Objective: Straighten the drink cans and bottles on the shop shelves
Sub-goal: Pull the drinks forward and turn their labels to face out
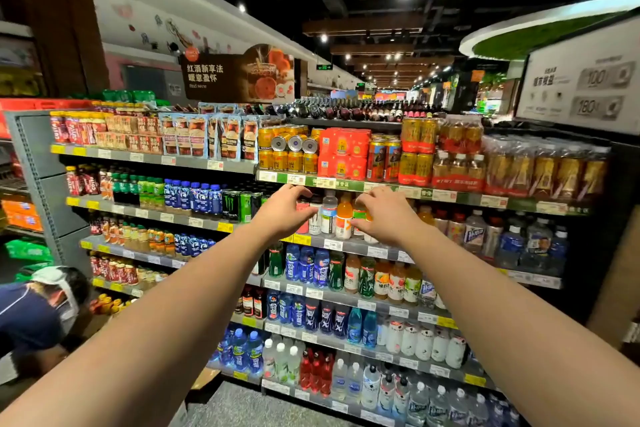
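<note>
Head view: gold cans [287,160] stacked on shelf above, upright clear bottle [329,213] and orange bottle [344,218] on second shelf between left hand [284,211] and right hand [384,215], both hands' fingers loosely curled, gripping nothing.

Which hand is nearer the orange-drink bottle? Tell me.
Right. The right hand has its fingers at the orange-drink bottle, on its right; the left hand is further left, past two bottles.

two hands [282,210], three sideways gold cans [295,143]
</note>
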### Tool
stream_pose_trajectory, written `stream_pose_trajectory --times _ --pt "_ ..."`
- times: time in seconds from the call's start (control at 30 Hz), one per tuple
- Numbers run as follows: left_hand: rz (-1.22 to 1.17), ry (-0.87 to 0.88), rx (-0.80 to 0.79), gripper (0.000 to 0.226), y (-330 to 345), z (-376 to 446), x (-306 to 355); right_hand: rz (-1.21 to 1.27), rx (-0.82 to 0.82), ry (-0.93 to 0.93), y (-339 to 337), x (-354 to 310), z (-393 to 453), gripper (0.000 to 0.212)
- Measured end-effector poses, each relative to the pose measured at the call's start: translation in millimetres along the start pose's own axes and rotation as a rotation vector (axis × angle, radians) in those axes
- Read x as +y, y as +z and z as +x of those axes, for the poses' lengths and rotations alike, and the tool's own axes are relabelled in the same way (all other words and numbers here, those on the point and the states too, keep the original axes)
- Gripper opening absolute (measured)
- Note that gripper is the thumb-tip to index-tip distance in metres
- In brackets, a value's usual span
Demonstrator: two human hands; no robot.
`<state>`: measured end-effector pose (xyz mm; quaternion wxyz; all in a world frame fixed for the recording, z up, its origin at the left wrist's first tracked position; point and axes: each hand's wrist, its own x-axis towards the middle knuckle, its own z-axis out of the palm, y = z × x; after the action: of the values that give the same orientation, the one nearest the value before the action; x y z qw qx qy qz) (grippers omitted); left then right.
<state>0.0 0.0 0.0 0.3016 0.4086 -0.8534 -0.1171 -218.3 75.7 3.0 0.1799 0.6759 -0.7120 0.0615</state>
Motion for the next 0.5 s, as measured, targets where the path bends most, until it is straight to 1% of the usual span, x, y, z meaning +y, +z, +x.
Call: stream_pose_trajectory --times 0.07,0.2,0.37,0.5 --pt "-0.003 -0.003 -0.004 0.049 -0.9 15.2 -18.0 -0.010 -0.021 0.019 6.9 -7.9 20.4 0.060" --pt "0.018 0.006 -0.066 0.047 -4.3 58.1 -64.1 -0.039 -0.038 0.023 19.0 -21.0 71.1 0.058" --pt "0.007 0.035 -0.051 0.046 -10.1 104.2 -104.9 -0.071 -0.017 0.065 28.9 -32.6 117.4 0.059" --pt "-0.007 0.049 -0.051 0.047 -4.0 131.6 -123.6 -0.086 -0.016 0.071 42.5 -33.1 139.8 0.058"
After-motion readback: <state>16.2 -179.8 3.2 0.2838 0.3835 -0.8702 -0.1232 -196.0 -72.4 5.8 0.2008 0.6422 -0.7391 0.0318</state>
